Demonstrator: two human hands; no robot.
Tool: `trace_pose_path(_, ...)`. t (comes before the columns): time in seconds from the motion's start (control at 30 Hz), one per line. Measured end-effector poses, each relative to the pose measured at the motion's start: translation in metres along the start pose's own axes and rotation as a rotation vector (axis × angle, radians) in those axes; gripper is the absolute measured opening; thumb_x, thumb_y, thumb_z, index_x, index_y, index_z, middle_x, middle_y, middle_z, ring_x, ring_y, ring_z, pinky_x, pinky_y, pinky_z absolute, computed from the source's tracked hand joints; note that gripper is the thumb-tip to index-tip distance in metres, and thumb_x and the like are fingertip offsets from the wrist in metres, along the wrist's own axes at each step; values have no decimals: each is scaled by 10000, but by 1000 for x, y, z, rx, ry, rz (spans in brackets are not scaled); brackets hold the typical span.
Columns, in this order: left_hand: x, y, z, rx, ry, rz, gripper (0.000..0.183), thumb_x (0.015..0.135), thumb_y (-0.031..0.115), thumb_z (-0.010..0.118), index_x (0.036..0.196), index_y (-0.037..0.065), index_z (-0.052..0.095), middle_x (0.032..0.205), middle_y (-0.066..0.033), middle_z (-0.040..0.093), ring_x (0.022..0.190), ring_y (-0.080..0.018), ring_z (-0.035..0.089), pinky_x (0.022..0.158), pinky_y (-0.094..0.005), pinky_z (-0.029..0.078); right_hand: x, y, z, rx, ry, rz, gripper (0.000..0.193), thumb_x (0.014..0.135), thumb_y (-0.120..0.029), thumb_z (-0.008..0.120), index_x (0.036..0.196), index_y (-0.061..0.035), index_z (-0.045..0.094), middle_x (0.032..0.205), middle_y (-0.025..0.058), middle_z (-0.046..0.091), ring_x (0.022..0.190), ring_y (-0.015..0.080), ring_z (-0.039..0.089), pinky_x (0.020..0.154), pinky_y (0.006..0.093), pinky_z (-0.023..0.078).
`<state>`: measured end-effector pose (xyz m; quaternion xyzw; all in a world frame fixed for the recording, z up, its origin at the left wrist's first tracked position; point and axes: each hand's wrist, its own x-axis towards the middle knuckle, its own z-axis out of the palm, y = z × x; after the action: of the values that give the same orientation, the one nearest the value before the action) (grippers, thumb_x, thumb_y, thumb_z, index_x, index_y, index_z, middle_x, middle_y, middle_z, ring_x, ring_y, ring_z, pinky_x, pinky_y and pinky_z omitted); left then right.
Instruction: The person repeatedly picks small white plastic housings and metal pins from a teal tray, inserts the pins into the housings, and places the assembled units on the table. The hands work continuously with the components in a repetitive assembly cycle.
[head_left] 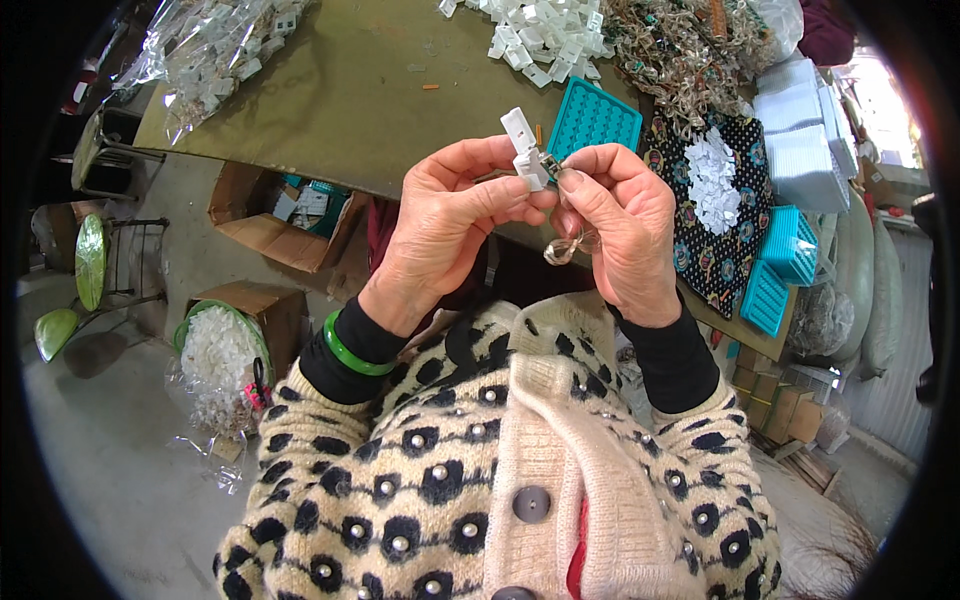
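In front of my chest, over the table's near edge, both hands meet. My left hand pinches a small white plastic casing between thumb and fingers; it looks like two hinged halves opened out. My right hand pinches a small dark component with metal parts by the casing's right side. Whether the component sits in the casing or only touches it, I cannot tell. A loop of thin clear-coated wire hangs below my right fingers, apparently joined to the component. Just beyond the hands lies a teal dimpled tray.
On the olive table lie a heap of white casings, tangled wires, and white flakes on patterned cloth. Stacked white trays and teal baskets stand right. A cardboard box and green tub are lower left.
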<state>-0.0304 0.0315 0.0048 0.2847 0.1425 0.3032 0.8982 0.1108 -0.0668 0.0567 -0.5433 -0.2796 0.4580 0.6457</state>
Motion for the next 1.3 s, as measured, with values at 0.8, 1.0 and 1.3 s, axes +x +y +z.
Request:
trace_pose_path(0.8, 8, -14, 30, 314, 264, 238, 124, 826, -20, 719, 922, -34, 642, 858, -93, 698, 729, -145, 682, 692, -253, 552, 6, 25, -3, -1007, 118, -1043, 275, 758, 158, 633, 974, -10, 603, 882, 131, 614, 752, 277, 622, 678, 337, 520)
trace_pose_path(1.0, 9, -9, 30, 98, 249, 48, 122, 829, -30, 679, 938, -24, 624, 845, -80, 682, 686, -122, 654, 641, -260, 555, 2, 29, -5, -764, 149, -675, 133, 862, 98, 613, 930, -12, 579, 825, 63, 583, 721, 117, 576, 635, 248, 483)
trace_pose_path(1.3, 10, 0, 26, -30, 250, -154, 127, 878, 10, 651, 996, -20, 615, 822, -84, 662, 677, -136, 642, 629, -260, 552, 1, 23, -8, -88, 131, -19, 74, 905, 31, 613, 958, -5, 576, 785, 19, 595, 572, 64, 509, 536, 215, 429)
